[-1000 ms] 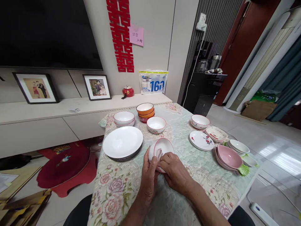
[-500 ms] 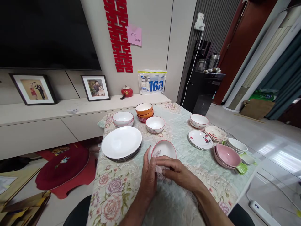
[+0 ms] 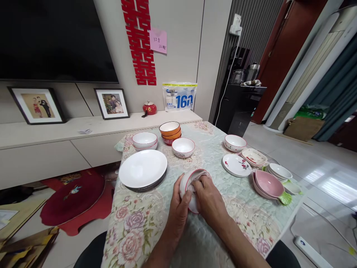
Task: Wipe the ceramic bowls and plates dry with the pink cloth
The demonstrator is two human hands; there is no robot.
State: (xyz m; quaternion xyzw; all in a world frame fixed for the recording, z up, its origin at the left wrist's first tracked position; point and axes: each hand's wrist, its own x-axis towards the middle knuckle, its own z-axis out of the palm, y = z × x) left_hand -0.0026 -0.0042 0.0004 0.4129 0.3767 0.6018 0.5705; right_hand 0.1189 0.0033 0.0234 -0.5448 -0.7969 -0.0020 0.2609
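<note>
Near the table's front, a white bowl with a red rim (image 3: 183, 185) is tilted in my left hand (image 3: 179, 208), whose thumb hooks over the rim while the fingers wrap the outside. My right hand (image 3: 209, 199) reaches into the bowl and presses a thin whitish cloth (image 3: 205, 173) against its inner wall; most of the cloth is hidden by the fingers. Left of my hands lies a stack of large white plates (image 3: 143, 169). Just beyond them stands another red-rimmed white bowl (image 3: 183, 147).
Orange bowls (image 3: 170, 130) and a pair of white bowls (image 3: 144, 140) stand stacked at the back. On the right are flowered plates (image 3: 237, 165), a white bowl (image 3: 235, 143), pink leaf-shaped bowls (image 3: 269, 184) and small white bowls (image 3: 280, 171). A flowered cloth (image 3: 131, 238) covers the table.
The bowl has been tipped more steeply between my hands. My right hand has moved from the near rim up into the bowl, carrying the cloth along the inside.
</note>
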